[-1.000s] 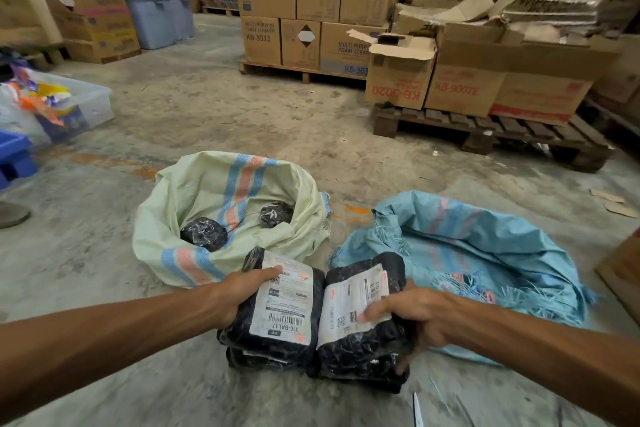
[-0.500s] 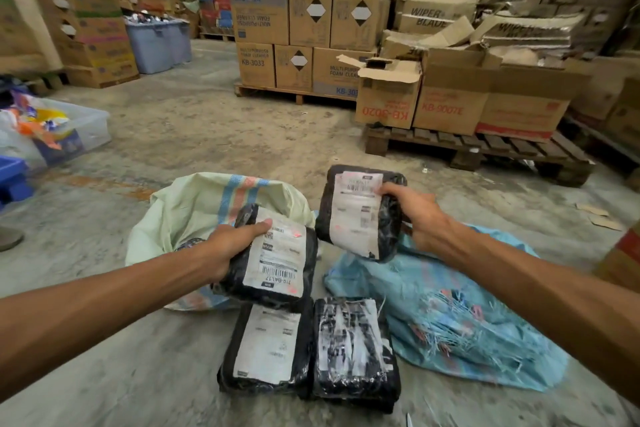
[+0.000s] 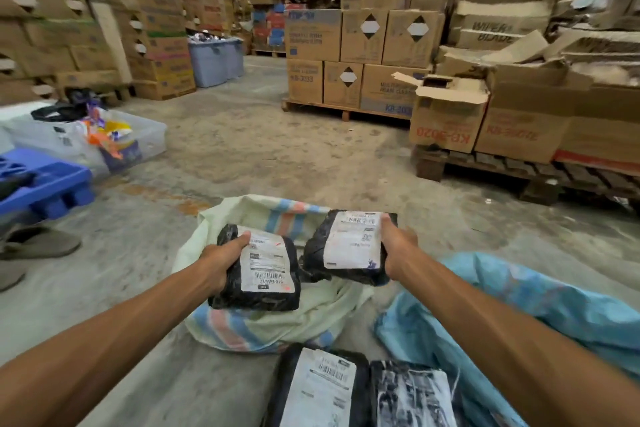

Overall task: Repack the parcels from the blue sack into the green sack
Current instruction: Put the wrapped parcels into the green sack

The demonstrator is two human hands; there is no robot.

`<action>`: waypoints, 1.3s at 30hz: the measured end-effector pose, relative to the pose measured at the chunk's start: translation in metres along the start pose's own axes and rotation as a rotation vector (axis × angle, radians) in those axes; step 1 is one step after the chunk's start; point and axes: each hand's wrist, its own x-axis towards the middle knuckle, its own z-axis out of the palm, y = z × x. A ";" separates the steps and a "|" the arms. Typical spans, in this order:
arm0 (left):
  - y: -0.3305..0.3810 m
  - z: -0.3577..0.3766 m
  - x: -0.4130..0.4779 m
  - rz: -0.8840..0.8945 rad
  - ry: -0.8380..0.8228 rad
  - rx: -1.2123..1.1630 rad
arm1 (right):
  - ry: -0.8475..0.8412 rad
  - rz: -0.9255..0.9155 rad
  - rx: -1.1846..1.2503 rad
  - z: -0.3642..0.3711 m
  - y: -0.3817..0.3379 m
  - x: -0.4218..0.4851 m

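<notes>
Left hand [image 3: 221,262] grips a black parcel [image 3: 263,270], label up, thumb on its top edge, fingers wrapped under. Right hand [image 3: 396,250] grips a second black parcel [image 3: 348,248] by its right edge, label up. Both are held side by side over the mouth of the green sack [image 3: 277,319], neither released. Both arms extended forward, forearms converging toward the sack. Blue sack [image 3: 540,305] lies crumpled on the concrete floor [image 3: 242,142], just right of the green one. Two more parcels [image 3: 363,392] lie on the floor below the hands, at frame bottom.
</notes>
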 end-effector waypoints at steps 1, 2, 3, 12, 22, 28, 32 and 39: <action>-0.005 -0.004 0.011 -0.023 0.004 0.022 | 0.035 -0.045 -0.127 0.014 0.006 0.009; -0.008 -0.007 0.024 -0.036 0.007 0.043 | 0.067 -0.120 -0.282 0.030 0.010 0.016; -0.009 -0.009 0.035 -0.039 0.002 0.073 | 0.082 -0.215 -0.452 0.044 0.011 0.018; 0.024 -0.010 0.123 -0.154 -0.249 0.366 | -0.065 -0.312 -0.907 0.149 0.025 0.089; -0.001 -0.039 0.198 -0.187 -0.199 0.153 | -0.147 -0.062 -0.447 0.159 0.077 0.180; -0.025 -0.047 0.220 -0.117 -0.023 0.171 | -0.466 -0.048 -0.491 0.155 0.104 0.169; -0.035 -0.045 0.221 0.100 0.205 0.726 | -0.322 -0.474 -1.162 0.139 0.116 0.148; -0.031 -0.071 0.194 0.337 0.195 1.350 | -0.184 -0.647 -2.123 0.100 0.053 0.123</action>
